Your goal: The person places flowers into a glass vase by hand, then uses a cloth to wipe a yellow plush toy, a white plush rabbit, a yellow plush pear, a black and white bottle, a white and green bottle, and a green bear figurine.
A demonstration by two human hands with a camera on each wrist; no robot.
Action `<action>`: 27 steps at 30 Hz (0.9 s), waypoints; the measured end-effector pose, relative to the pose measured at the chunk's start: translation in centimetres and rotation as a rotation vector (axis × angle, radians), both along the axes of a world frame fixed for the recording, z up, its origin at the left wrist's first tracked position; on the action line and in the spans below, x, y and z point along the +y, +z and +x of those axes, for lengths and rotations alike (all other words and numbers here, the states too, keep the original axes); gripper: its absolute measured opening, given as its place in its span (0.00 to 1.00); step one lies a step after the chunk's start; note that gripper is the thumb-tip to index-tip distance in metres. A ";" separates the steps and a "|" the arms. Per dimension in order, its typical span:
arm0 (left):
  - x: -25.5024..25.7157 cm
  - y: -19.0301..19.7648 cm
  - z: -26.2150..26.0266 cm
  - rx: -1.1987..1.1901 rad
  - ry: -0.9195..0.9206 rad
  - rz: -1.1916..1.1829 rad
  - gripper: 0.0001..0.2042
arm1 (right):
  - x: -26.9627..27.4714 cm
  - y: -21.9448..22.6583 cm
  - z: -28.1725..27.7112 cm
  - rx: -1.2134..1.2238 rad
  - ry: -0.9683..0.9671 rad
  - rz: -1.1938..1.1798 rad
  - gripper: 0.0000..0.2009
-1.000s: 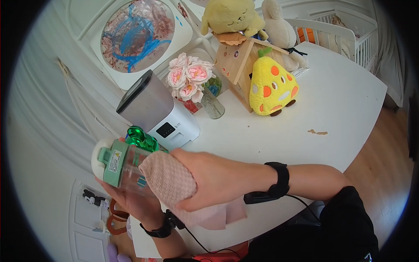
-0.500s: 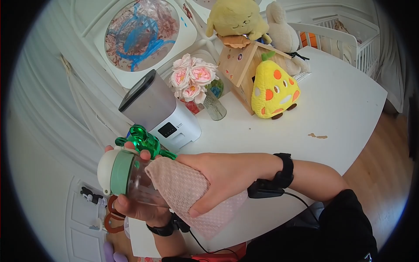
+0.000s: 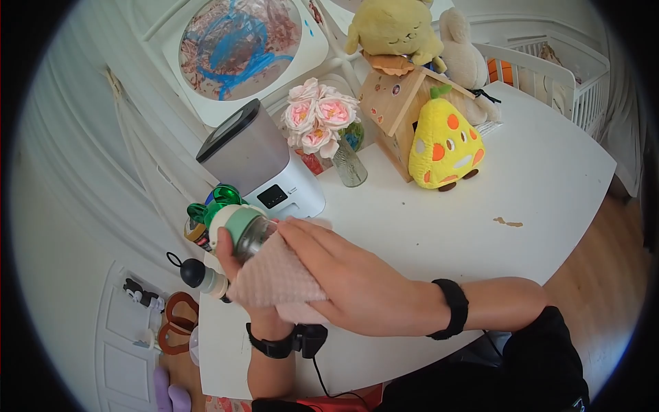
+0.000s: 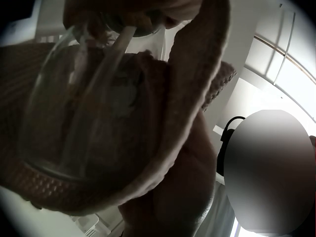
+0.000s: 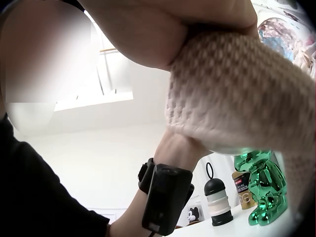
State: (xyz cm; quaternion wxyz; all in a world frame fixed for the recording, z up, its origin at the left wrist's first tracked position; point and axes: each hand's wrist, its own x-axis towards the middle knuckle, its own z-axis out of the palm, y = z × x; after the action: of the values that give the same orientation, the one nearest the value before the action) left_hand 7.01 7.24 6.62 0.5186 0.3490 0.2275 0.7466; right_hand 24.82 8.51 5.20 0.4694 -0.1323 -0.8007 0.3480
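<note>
A clear bottle (image 3: 255,235) with a green collar and white lid is tilted over the table's left part. My left hand (image 3: 230,257) grips it near the collar, its palm mostly behind the cloth. A pink waffle-textured cloth (image 3: 278,275) wraps the bottle's lower part; in the left wrist view the clear bottle (image 4: 74,113) shows a straw inside and the cloth (image 4: 192,64) around it. My right hand (image 3: 364,285) holds the cloth against the bottle, fingers bent over it. In the right wrist view the cloth (image 5: 232,89) lies under that hand.
Behind the bottle stand a shiny green figure (image 5: 266,185), a jar (image 5: 243,190) and a stacked black-topped container (image 5: 217,202). A white-and-grey appliance (image 3: 257,158), a rose vase (image 3: 350,165), a wooden house (image 3: 391,96) and a yellow plush (image 3: 446,147) stand along the back of the white table (image 3: 549,199).
Both hands have brought the bottle rightward, and its lid has moved up and right. The cloth has shifted left around the bottle. The black-topped container has come into view.
</note>
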 end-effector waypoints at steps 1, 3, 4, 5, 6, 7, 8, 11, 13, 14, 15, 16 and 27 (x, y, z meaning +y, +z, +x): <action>-0.3 -0.2 0.5 -0.003 0.007 0.004 0.31 | -0.5 -0.1 -0.5 -0.038 -0.110 0.184 0.41; -1.1 -0.4 2.8 -0.204 0.004 -0.113 0.31 | -0.7 -0.1 -0.9 -0.078 -0.212 0.372 0.44; -0.2 -1.6 1.2 -0.392 -0.326 0.086 0.36 | -0.7 0.1 -0.8 -0.054 -0.139 0.411 0.45; -0.5 -1.9 1.1 -0.396 -0.320 0.089 0.36 | -0.7 0.1 -0.7 -0.030 -0.066 0.450 0.47; -0.8 -2.1 1.2 -0.328 -0.313 0.091 0.36 | -0.4 0.4 -0.6 -0.033 -0.060 0.451 0.47; -1.2 -2.3 1.4 -0.260 -0.306 0.090 0.37 | 0.1 0.8 -0.4 -0.058 -0.046 0.500 0.46; -1.6 -2.4 1.6 -0.190 -0.298 0.088 0.37 | 0.6 1.1 -0.2 -0.081 -0.031 0.547 0.45; -2.6 -2.7 2.6 0.023 -0.281 0.084 0.38 | 1.6 1.9 0.3 0.019 -0.070 0.612 0.38; -3.1 -2.8 3.2 0.165 -0.272 0.081 0.39 | 2.1 2.3 1.1 0.072 -0.045 0.535 0.35; -3.3 -2.9 3.4 0.236 -0.268 0.078 0.39 | 2.4 2.5 1.7 0.125 -0.020 0.456 0.33; -3.5 -3.1 3.6 0.305 -0.264 0.076 0.40 | 2.7 3.3 2.6 0.124 -0.021 0.456 0.33; -3.6 -3.2 3.7 0.374 -0.261 0.073 0.40 | 2.8 4.4 3.8 -0.001 0.198 0.074 0.29; -3.9 -7.0 -1.3 1.093 0.312 0.204 0.33 | 0.8 1.4 0.4 0.139 -0.070 0.483 0.32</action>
State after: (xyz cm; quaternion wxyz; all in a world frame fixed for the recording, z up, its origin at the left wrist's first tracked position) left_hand 5.76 3.35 -0.33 0.1731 0.6948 0.4380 0.5436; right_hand 25.25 9.28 6.64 0.5528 -0.0198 -0.8214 0.1386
